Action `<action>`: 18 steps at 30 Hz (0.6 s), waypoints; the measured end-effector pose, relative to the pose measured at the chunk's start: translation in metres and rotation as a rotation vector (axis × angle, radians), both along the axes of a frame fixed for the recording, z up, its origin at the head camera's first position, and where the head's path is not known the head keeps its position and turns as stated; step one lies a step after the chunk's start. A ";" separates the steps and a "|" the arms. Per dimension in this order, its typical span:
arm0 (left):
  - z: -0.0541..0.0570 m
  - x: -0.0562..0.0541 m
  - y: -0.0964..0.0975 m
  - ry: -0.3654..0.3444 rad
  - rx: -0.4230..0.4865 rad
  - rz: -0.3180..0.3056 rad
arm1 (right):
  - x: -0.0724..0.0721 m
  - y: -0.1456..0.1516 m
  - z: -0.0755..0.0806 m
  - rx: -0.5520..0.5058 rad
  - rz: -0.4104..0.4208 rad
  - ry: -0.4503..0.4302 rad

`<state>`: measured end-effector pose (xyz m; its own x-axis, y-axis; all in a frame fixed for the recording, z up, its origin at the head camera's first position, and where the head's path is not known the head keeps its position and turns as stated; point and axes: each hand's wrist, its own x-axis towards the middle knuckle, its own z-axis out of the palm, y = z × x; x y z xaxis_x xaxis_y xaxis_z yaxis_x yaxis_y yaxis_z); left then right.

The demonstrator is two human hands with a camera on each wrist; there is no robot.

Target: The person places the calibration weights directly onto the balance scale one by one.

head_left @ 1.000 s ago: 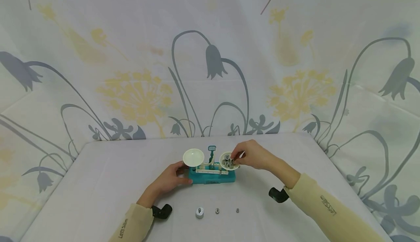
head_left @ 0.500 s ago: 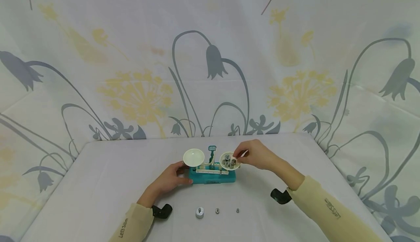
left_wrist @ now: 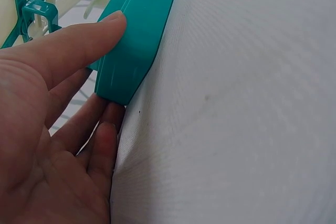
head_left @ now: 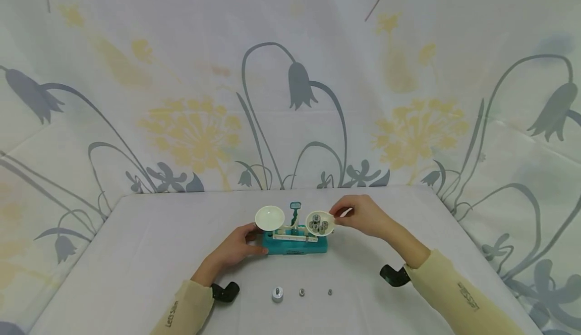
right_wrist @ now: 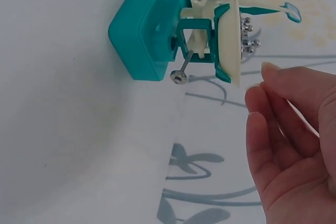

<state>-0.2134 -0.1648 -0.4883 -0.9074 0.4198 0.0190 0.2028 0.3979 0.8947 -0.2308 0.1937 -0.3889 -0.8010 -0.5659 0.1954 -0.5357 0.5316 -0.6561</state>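
Note:
A teal balance scale [head_left: 295,246] stands mid-table with two white pans. Its left pan [head_left: 270,217] is bare; the right pan [head_left: 309,228] holds several small metal weights [head_left: 319,222]. My left hand [head_left: 240,246] grips the left end of the base [left_wrist: 139,40], thumb [left_wrist: 79,38] on top and fingers underneath. My right hand [head_left: 358,216] hovers just right of the right pan [right_wrist: 231,40], fingers [right_wrist: 273,114] loosely curved and holding nothing. It touches neither the pan nor the weights [right_wrist: 248,38].
Three loose metal weights lie in a row near the front edge: a large one [head_left: 277,294], a smaller one [head_left: 301,292] and a tiny one [head_left: 330,291]. White cloth covers the table [head_left: 150,244]. A flowered cloth [head_left: 290,88] hangs behind and at both sides.
My right hand has drawn back to the right, from over the weights in the right pan to beside it. The left hand still holds the base.

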 end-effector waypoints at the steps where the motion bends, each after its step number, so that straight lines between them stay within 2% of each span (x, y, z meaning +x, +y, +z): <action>1: 0.000 0.000 0.000 -0.003 0.003 0.000 | 0.000 0.001 -0.001 -0.006 -0.004 -0.004; 10: 0.001 0.000 0.002 -0.008 0.007 0.002 | 0.003 0.010 -0.017 -0.051 -0.058 -0.056; 18: -0.001 0.000 0.001 -0.016 0.003 0.013 | 0.004 0.013 -0.040 -0.089 -0.086 -0.131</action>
<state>-0.2139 -0.1634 -0.4890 -0.9131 0.4076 0.0053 0.1828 0.3979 0.8990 -0.2267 0.2072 -0.4291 -0.8675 -0.4796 0.1320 -0.3974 0.5084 -0.7639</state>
